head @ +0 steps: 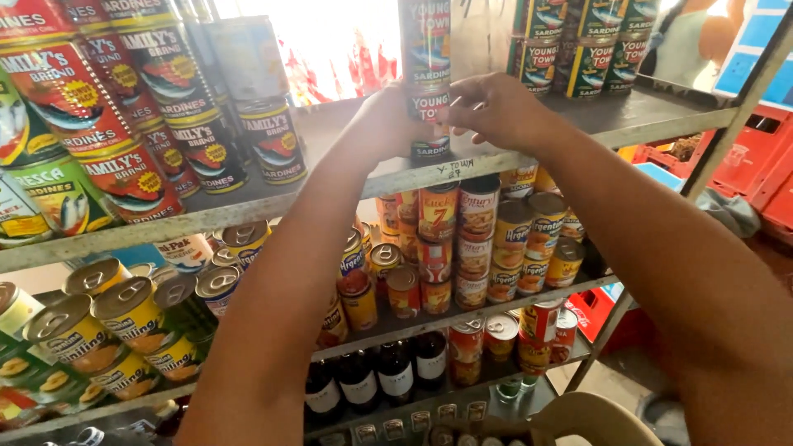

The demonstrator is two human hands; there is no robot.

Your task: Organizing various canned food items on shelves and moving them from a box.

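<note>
While both arms reach up to the top shelf (628, 124), the hands close on one stack of cans (426, 78) standing near that shelf's front edge. The left hand (388, 120) cups the stack's left side at the middle can, its fingers curled round the tin so that most of them are hidden behind it. The right hand (500, 107) meets the stack from the right, fingers bent and drawn together, fingertips touching the same can; how tightly either hand grips I cannot tell. The stack is three cans high, with a blue, green and red label, and it stands upright.

Left of the stack on the same shelf stand red-labelled tins (124, 116) in leaning columns, the nearest of them just beside the left wrist. Right of the stack, further back on the shelf, more green tins (578, 49) sit in rows. Below the stack, on the next shelf down, small cans (487, 239) with red, yellow and orange labels are piled several deep, partly hidden by the left forearm. Down and left of the stack, yellow tins (107, 330) with ring-pull lids lie tilted. Lower again under the stack, dark bottles (396, 376) stand in a row. Far right of the stack, beyond the shelf frame, red crates (743, 157) show.
</note>
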